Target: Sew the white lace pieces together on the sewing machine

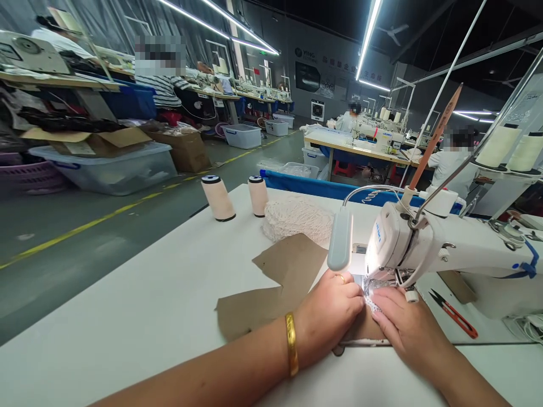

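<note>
My left hand (328, 316), a gold bangle at its wrist, is closed with curled fingers on brown fabric (292, 263) just left of the needle area. Under the head of the white sewing machine (449, 237), my right hand (409, 325) has its thumb and fingers on a white lace strip (372, 305) that lies over the fabric. Two wide lobes of the brown piece spread flat to the left on the table. The fingertips of both hands nearly meet at the presser foot, and the needle is hard to make out.
Two peach thread cones (218, 198) and a heap of lace (297, 217) sit on the white table (139, 305) behind the fabric. Red-handled thread snips (453, 314) lie right of my right hand. A grey lamp (340, 240) hangs close above my left hand. Co-workers sit at machines beyond.
</note>
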Motion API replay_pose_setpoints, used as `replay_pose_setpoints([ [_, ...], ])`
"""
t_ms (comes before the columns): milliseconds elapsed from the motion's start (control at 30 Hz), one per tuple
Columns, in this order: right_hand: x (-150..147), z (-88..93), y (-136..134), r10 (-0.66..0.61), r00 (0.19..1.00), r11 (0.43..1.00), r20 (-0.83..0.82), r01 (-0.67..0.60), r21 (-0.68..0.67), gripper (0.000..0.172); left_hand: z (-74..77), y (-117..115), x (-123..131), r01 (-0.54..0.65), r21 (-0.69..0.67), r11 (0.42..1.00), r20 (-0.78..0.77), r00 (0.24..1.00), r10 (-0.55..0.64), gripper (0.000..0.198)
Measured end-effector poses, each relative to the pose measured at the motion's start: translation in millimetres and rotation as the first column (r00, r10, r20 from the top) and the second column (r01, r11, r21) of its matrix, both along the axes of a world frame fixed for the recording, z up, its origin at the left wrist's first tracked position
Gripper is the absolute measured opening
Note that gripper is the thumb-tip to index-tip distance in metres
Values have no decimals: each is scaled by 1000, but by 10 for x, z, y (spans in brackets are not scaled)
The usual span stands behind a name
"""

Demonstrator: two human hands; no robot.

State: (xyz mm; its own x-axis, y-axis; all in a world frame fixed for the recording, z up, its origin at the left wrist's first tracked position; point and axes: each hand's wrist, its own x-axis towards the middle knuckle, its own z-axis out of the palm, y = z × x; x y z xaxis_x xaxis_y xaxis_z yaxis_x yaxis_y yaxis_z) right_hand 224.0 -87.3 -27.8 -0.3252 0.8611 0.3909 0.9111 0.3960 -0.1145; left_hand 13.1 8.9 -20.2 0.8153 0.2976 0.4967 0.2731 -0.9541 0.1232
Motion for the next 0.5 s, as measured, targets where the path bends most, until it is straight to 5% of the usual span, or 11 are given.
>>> replay_pose_setpoints([
  [200,12,-64,21,-87,996,996,6,88,-26,36,35,60,20,-23,6,1000,7,1000,23,27],
  [400,21,-75,31,-56,998,998,20,55,34,36,61,125,57,-164,-324,932,24,983,182,8],
  [500,24,-83,33,-21,1000,998,-5,21,61,35,54,168,91,-219,-392,893,-20,973,230,14],
])
